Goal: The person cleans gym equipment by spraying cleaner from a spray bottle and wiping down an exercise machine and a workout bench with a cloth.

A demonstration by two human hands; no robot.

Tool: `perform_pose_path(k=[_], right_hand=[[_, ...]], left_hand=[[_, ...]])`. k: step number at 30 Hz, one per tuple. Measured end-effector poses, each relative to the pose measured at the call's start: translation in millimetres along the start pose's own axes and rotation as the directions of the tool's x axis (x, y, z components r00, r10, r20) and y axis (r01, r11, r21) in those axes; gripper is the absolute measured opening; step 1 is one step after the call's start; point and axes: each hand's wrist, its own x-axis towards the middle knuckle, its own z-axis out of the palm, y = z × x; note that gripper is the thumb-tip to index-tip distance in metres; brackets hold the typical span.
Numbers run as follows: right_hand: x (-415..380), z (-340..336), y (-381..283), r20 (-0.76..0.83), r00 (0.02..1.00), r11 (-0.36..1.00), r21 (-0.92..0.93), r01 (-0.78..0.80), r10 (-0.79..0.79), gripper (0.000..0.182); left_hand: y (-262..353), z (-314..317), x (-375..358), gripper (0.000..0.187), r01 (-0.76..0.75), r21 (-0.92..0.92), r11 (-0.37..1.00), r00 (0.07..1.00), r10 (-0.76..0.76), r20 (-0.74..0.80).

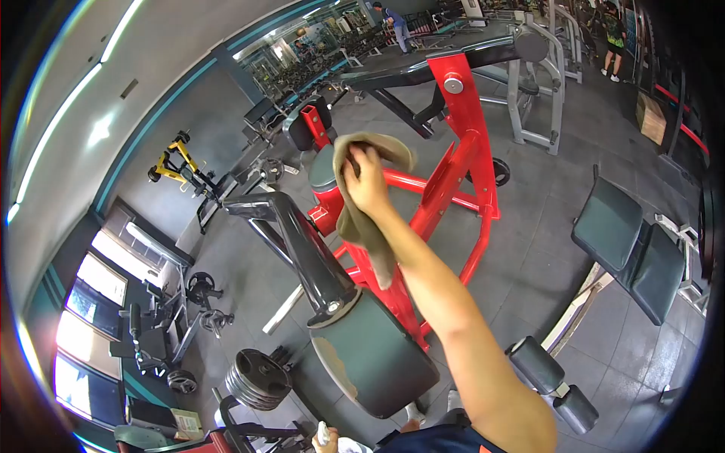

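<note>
My right hand (365,181) stretches far forward, its fingers closed on an olive-brown cloth (362,230). The cloth drapes down beside the hand, against the dark round-ended pad (322,167) of a red and black weight machine (462,162). Low in the view, partly cut off by the edge, my left hand (326,444) is closed round a small white object (323,432) with a narrow top, possibly a bottle. Between my body and the cloth lies the machine's larger dark seat pad (377,355), its covering worn at one edge.
A black machine arm (302,241) juts out left of the cloth. Weight plates (258,377) hang at lower left. A padded bench (630,249) stands at right, with roller pads (555,385) nearer me. Two people (396,26) are far back.
</note>
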Motion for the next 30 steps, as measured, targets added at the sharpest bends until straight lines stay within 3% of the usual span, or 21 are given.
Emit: perform_pose_path(k=[2, 3, 4, 5, 8, 9, 10, 11, 12, 13, 14, 16, 17, 19, 21, 22, 23, 24, 26, 28, 30], right_hand=[[5, 15, 8, 0.025, 0.985, 0.980, 0.095, -0.174, 0.173, 0.032], [8, 21, 29, 0.141, 0.934, 0.931, 0.117, -0.344, 0.328, 0.037], [13, 26, 56, 0.285, 0.924, 0.791, 0.487, -0.370, 0.257, 0.038], [7, 26, 81, 0.380, 0.912, 0.506, 0.763, -0.402, 0.151, 0.040], [-45, -3, 48, 0.162, 0.957, 0.887, 0.364, -0.283, 0.239, 0.044], [-87, 0, 49, 0.083, 0.987, 0.983, 0.114, -0.145, 0.136, 0.045], [-128, 1, 60, 0.037, 0.999, 0.988, -0.154, -0.012, 0.018, 0.048], [-156, -5, 59, 0.026, 0.999, 0.993, -0.111, -0.041, 0.044, 0.051], [-195, 2, 80, 0.029, 0.980, 0.962, -0.198, -0.187, 0.196, 0.047], [-202, 9, 97, -0.088, 0.864, 0.852, 0.238, -0.466, 0.497, 0.046], [-196, 18, 113, -0.053, 0.658, 0.526, 0.650, -0.548, 0.751, 0.044], [-177, 29, 156, 0.071, 0.632, 0.447, 0.646, -0.619, 0.772, 0.042], [-152, 30, 182, 0.118, 0.801, 0.759, 0.265, -0.595, 0.586, 0.042], [-68, 32, 165, 0.271, 0.896, 0.893, 0.191, -0.407, 0.351, 0.039], [-4, 33, 153, 0.688, 0.703, 0.819, 0.293, -0.493, 0.178, 0.037], [8, 37, 157, 0.761, 0.613, 0.769, 0.255, -0.586, 0.214, 0.035], [17, 29, 154, 0.864, 0.404, 0.610, 0.152, -0.778, 0.299, 0.031], [19, 24, 156, 0.865, 0.374, 0.571, 0.129, -0.811, 0.336, 0.031], [-3, 20, 155, 0.724, 0.566, 0.637, 0.229, -0.736, 0.395, 0.030], [-54, 18, 145, 0.368, 0.801, 0.738, 0.333, -0.588, 0.472, 0.030], [-124, 12, 114, -0.027, 0.870, 0.827, 0.327, -0.458, 0.493, 0.030]], left_hand=[[-1, -4, 5, 0.042, -0.007, 0.012, 1.000, 1.000, 0.007, -0.021], [-2, -3, 5, 0.042, -0.004, 0.013, 1.000, 0.999, 0.004, -0.033], [-5, -3, 4, 0.041, -0.002, 0.015, 1.000, 0.999, 0.003, -0.040], [-5, -5, 2, 0.041, -0.002, 0.021, 1.000, 0.999, 0.003, -0.045], [-4, -4, 13, 0.039, -0.022, 0.020, 1.000, 0.998, 0.023, -0.053], [-2, -1, 17, 0.038, -0.025, 0.017, 1.000, 0.998, 0.026, -0.051], [2, 1, 21, 0.038, -0.028, 0.017, 0.999, 0.998, 0.029, -0.049], [5, 4, 25, 0.037, -0.031, 0.015, 0.999, 0.998, 0.032, -0.045], [8, 6, 26, 0.037, -0.034, 0.020, 0.999, 0.999, 0.034, -0.041], [11, 7, 29, 0.036, -0.040, 0.028, 0.999, 0.998, 0.041, -0.040], [15, 8, 33, 0.036, -0.046, 0.026, 0.999, 0.998, 0.047, -0.033], [19, 10, 35, 0.035, -0.049, 0.024, 0.999, 0.998, 0.049, -0.036], [21, 10, 37, 0.035, -0.048, 0.024, 0.999, 0.998, 0.049, -0.041], [22, 12, 39, 0.034, -0.044, 0.016, 0.999, 0.997, 0.045, -0.059], [19, 10, 39, 0.033, -0.040, 0.005, 0.999, 0.996, 0.040, -0.081], [17, 9, 40, 0.032, -0.039, 0.003, 0.999, 0.995, 0.040, -0.089], [15, 9, 39, 0.032, -0.036, -0.002, 0.999, 0.994, 0.036, -0.100], [12, 10, 39, 0.032, -0.035, -0.006, 0.999, 0.994, 0.034, -0.108], [8, 9, 43, 0.031, -0.041, -0.023, 0.999, 0.991, 0.037, -0.132], [-1, 9, 48, 0.030, -0.051, -0.056, 0.997, 0.985, 0.040, -0.170], [-25, 10, 61, 0.030, -0.070, -0.126, 0.990, 0.971, 0.039, -0.234]])
